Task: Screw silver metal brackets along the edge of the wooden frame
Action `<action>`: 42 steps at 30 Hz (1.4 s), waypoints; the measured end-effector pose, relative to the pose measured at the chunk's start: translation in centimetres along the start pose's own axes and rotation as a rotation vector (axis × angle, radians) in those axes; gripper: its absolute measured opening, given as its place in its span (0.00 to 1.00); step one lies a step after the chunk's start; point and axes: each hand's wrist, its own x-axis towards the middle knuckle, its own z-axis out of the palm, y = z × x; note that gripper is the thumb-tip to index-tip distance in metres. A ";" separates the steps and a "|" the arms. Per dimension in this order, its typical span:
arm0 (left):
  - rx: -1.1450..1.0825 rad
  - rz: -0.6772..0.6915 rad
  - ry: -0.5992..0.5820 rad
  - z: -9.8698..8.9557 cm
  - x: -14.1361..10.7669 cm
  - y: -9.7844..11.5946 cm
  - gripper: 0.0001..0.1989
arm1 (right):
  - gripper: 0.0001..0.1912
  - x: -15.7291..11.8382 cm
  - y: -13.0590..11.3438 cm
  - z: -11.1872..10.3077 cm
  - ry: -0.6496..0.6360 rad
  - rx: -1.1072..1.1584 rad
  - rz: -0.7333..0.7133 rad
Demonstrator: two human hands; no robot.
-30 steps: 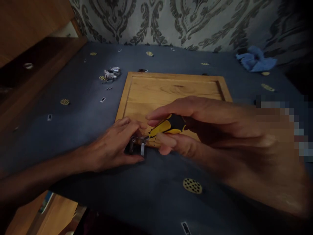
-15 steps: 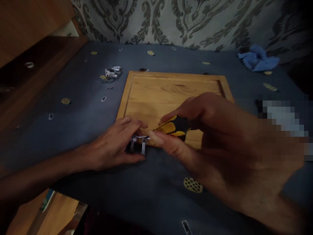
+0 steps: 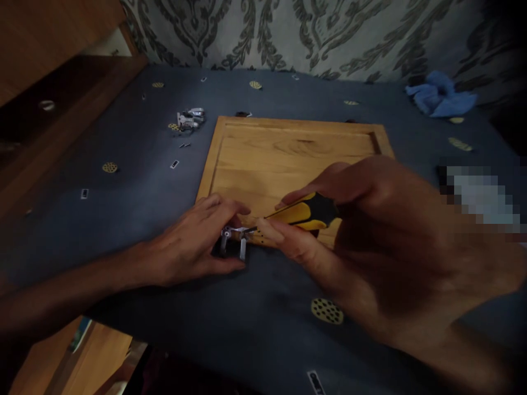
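A wooden panel [image 3: 288, 159] with a raised rim lies on the dark blue patterned cloth. At its near left corner sits a metal hinge [image 3: 242, 247]. My left hand [image 3: 197, 238] grips the hinge, thumb at its near side and fingers above it. Between the thumb and fingers of my right hand [image 3: 370, 236] is a yellow and black screwdriver [image 3: 307, 213], its shaft pointing left to the hinge. Small dark holes show in the panel's rim just right of the hinge. The screwdriver's tip is too small to make out clearly.
More metal hinges [image 3: 190, 118] lie beyond the panel's left side, with small screws [image 3: 185, 145] nearer. A blue cloth [image 3: 441, 96] is crumpled at the back right. A blurred pale object [image 3: 481, 195] lies at the right. Wooden furniture [image 3: 74, 109] borders the left.
My right hand and the screwdriver have shifted slightly right, and more of the handle shows. My left hand stays on the hinge. The view has moved slightly.
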 end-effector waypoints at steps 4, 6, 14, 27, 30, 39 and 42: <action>0.009 0.012 0.014 0.2 0.0 -0.4 0.24 | 0.16 -0.2 -0.6 0.3 0.136 -0.029 -0.035; 0.012 0.028 0.021 0.3 0.0 -0.4 0.24 | 0.17 -0.1 -0.9 0.3 0.150 -0.028 -0.031; -0.028 -0.032 -0.035 -0.5 0.4 0.6 0.18 | 0.07 1.6 -1.5 -1.7 0.056 -0.015 -0.018; -0.031 -0.015 -0.002 -0.3 0.3 0.7 0.26 | 0.07 0.7 -0.2 -1.0 0.083 -0.033 -0.150; -0.034 -0.035 -0.015 -0.4 0.2 0.7 0.26 | 0.09 0.7 0.1 -0.7 0.065 -0.018 -0.138; -0.005 -0.031 -0.019 -0.2 0.0 0.3 0.20 | 0.05 1.3 -0.1 -1.3 -0.079 0.009 -0.168; 0.016 -0.036 -0.022 -0.2 -0.1 0.0 0.25 | 0.08 1.2 -0.4 -1.5 -0.040 0.030 -0.117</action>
